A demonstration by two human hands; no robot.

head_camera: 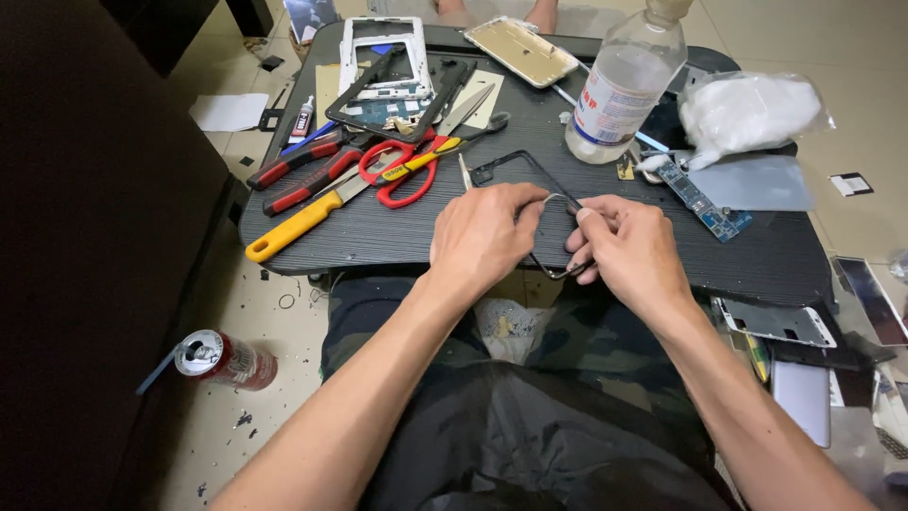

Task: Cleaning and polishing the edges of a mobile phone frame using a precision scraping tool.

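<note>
1. The dark, ribbed, low table [378,237] is the landmark; every place below is told against it.
2. A clear plastic bottle with a printed label [622,90] stands upright toward the table's far right, with a crumpled white plastic bag [747,109] beside it at the right edge.
3. A white phone frame [383,52] and a gold phone back plate [522,49] lie at the far edge.
4. Red-handled scissors [402,170], red-and-black pliers [298,163] and a yellow-handled knife [298,222] crowd the left half.
5. The thin black phone frame [520,170] lies at the near edge, its near part hidden by both hands.
6. The left hand [482,237] and the right hand [629,251] pinch it, fingers curled narrow, together with a thin metal tool [558,199].
7. A red drink can [222,358] lies on the floor, left of the table.
</note>
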